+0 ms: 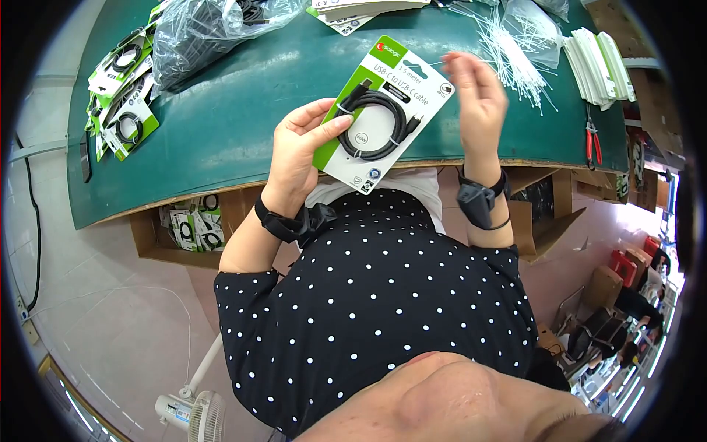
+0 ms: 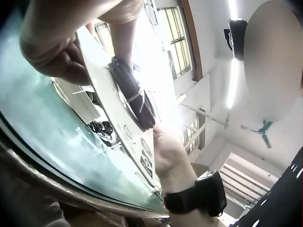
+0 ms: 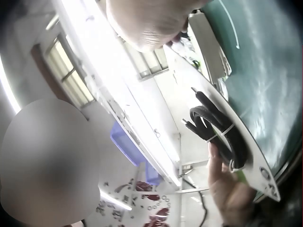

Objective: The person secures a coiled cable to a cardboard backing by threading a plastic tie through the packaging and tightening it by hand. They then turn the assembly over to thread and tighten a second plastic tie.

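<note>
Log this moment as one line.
Left hand: pinches card at left edge | Right hand: by card's right edge, contact unclear | Cable: coiled on card | White ties: on green table

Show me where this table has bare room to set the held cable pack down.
Bare green tabletop shows left of the left hand, bordered by the carded cables and plastic bag, and in a smaller patch between the right hand and red-handled pliers, below the zip ties. The far edge is crowded: bag, card stack, zip ties.
</note>
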Available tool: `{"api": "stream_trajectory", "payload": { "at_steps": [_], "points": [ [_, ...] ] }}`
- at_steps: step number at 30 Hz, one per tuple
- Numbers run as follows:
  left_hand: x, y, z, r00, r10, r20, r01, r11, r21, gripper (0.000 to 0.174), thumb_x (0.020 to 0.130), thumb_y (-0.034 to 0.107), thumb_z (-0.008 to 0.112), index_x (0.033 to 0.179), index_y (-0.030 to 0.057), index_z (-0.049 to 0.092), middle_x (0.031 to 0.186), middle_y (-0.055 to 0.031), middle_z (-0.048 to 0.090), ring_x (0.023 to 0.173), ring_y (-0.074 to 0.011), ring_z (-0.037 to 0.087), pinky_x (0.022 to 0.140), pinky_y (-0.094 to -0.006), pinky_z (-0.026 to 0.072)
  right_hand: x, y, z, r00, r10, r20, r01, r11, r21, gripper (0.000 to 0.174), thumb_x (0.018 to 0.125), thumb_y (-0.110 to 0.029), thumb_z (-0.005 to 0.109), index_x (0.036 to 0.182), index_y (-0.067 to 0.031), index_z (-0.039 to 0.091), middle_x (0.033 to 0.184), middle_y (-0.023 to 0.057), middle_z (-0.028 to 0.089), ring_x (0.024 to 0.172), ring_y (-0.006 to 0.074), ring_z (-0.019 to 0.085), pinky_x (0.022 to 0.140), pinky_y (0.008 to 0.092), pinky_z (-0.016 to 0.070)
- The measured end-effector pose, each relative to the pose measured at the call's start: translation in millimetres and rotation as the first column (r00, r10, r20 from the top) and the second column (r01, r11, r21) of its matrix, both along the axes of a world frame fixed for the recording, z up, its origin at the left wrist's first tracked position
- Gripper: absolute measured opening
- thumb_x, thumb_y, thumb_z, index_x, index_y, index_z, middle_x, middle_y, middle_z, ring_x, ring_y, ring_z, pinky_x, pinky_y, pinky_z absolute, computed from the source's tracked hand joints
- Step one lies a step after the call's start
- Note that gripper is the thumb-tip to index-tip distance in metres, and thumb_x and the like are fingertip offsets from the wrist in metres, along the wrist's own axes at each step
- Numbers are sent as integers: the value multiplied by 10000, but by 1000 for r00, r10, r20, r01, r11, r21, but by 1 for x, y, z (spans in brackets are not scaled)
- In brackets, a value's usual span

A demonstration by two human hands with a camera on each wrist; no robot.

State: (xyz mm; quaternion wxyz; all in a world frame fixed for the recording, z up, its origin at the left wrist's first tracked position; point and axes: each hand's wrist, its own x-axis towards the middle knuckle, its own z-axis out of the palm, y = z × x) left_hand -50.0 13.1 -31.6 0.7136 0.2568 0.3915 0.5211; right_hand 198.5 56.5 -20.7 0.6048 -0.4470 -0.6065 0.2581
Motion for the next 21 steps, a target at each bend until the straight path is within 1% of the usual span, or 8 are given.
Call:
{"api": "stream_trajectory", "payload": {
  "at_steps": [2,3,6,7,9,14,19,21],
  "points": [
    [-3,0,0,1000,-6,2,6,1000,-14,349,821,-38,781,1151,-29,665,1097,-126,721,963,-167,696,881,-304,566,2,-3,-5,904,143,-402,-306,874,-377,219,1013,-39,569,1193,53,652,1192,117,669,948,158,668,892,265,518],
    [-5,1,-1,1000,-13,3,13,1000,-11,349,821,-38,781,1151,-29,665,1097,-126,721,963,-167,696,881,-304,566,6,-2,-6,906,139,-401,-300,877,-375,219,1013,-39,569,1193,53,652,1192,117,669,948,158,668,892,265,518],
    [-10,-3,-6,996,-21,89,28,997,-77,336,836,-32,768,1155,-25,663,1097,-123,719,963,-172,696,881,-305,566,7,1,-5,563,217,-797,-633,734,-248,304,994,-50,592,1285,33,621,1251,144,666,1003,183,672,919,294,522],
    [-10,-4,-6,996,-26,86,32,996,-78,336,836,-32,768,1155,-25,663,1097,-123,719,963,-172,696,881,-305,566,5,0,-14,562,213,-799,-630,736,-247,304,994,-50,592,1285,33,621,1251,144,666,1003,183,672,919,294,522],
    [-7,-2,-4,992,-33,122,43,995,-86,330,844,-31,759,1159,-24,661,1097,-124,719,966,-176,697,877,-307,567,-6,-2,-48,686,330,-649,-628,719,-297,336,960,-55,638,1290,8,626,1241,122,673,1036,184,660,917,318,527],
    [-1,-3,-1,990,-45,134,57,995,-81,321,852,-31,751,1160,-21,663,1094,-126,720,968,-179,698,873,-305,569,-27,-18,-59,816,484,-316,-571,759,-313,406,893,-54,719,1285,-11,625,1239,120,669,1076,211,651,929,343,529],
    [-1,-3,-1,982,-87,168,99,993,-67,316,857,-30,746,1162,-15,665,1094,-128,721,967,-183,701,879,-309,570,-21,-17,-68,813,557,-169,-582,767,-272,467,831,-37,779,1274,-34,631,1232,107,667,1091,210,640,932,349,527],
    [0,-2,-1,973,-115,200,131,989,-69,314,860,-29,743,1164,-12,666,1095,-129,721,969,-186,704,883,-314,572,-22,-20,-66,842,531,-91,-539,822,-184,418,839,-65,771,1237,-45,649,1198,98,681,1054,206,651,895,341,534]
  ]
}}
